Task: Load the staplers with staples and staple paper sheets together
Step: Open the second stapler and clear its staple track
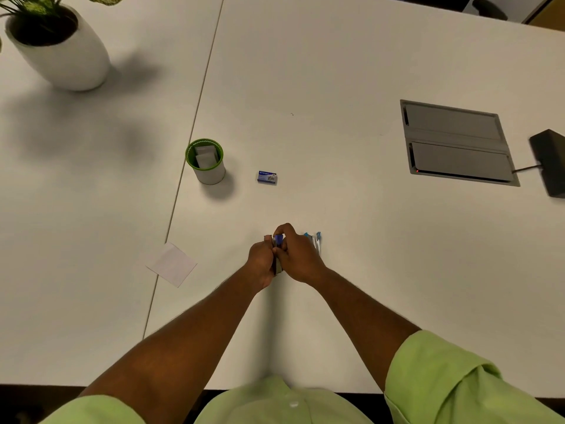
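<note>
Both hands meet over the table's near middle around a small blue and metal stapler [278, 242]. My left hand [260, 261] grips its left side and my right hand [298, 255] wraps the right side, thumb and forefinger pinched at its blue top. Most of the stapler is hidden between the fingers. Just right of my right hand lies a second stapler [315, 240] with light blue ends, opened out on the table. A small blue staple box [267, 176] sits farther back. A stack of small white paper sheets [172, 264] lies to the left, across the table seam.
A green-rimmed white cup [205, 162] holding paper slips stands left of the staple box. A white plant pot [58, 47] is at the far left corner. A grey cable hatch [457, 142] is set in the table at right, with a black device [550, 162] beside it.
</note>
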